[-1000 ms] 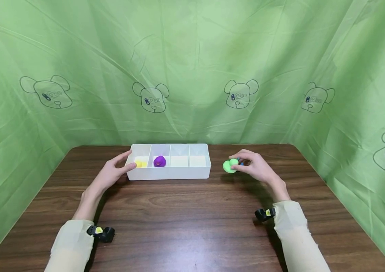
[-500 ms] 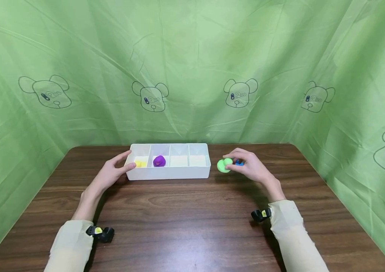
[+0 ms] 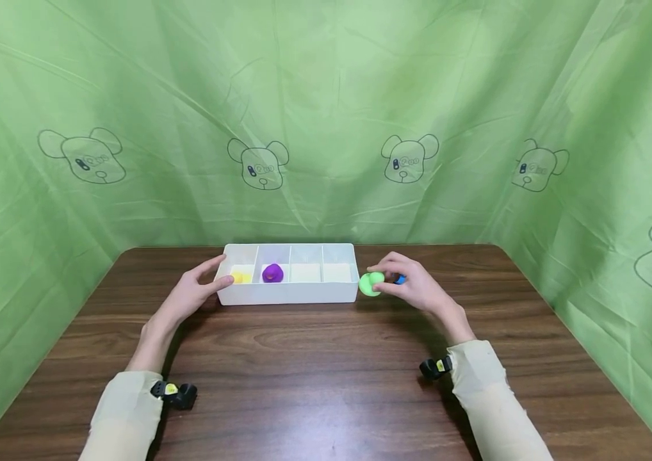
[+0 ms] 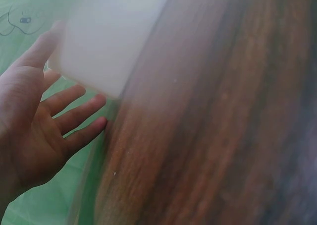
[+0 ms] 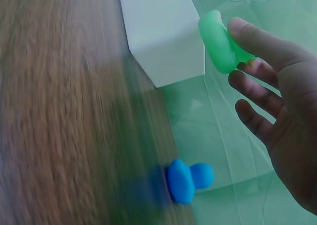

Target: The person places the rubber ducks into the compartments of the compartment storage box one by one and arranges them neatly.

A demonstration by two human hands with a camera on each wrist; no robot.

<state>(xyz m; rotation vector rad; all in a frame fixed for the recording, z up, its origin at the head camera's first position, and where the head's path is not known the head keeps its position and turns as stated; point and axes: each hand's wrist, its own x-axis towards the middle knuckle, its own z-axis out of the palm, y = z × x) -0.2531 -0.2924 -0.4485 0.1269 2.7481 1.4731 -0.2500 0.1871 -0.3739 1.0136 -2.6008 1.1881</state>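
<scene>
My right hand (image 3: 418, 285) pinches a green rubber duck (image 3: 367, 286) between thumb and fingers, just beyond the right end of a white divided box (image 3: 288, 294). In the right wrist view, the green duck (image 5: 218, 44) hangs above the table with a bit of orange beak showing. My left hand (image 3: 187, 294) rests at the box's left end, thumb on the front corner and fingers extended along the side. Inside, a yellow toy (image 3: 241, 277), partly hidden, lies in the leftmost compartment. A purple duck (image 3: 272, 273) occupies the compartment beside it.
A blue duck (image 5: 182, 181) stands on the brown wooden table (image 3: 303, 358), mostly behind my right hand in the head view. Green cloth (image 3: 326, 115) with bear-head outlines surrounds the table's back and sides. The box's two right compartments hold nothing.
My right hand has carried the green duck leftward to the box's right end, leaving the blue duck behind on the table. The left hand stays against the box.
</scene>
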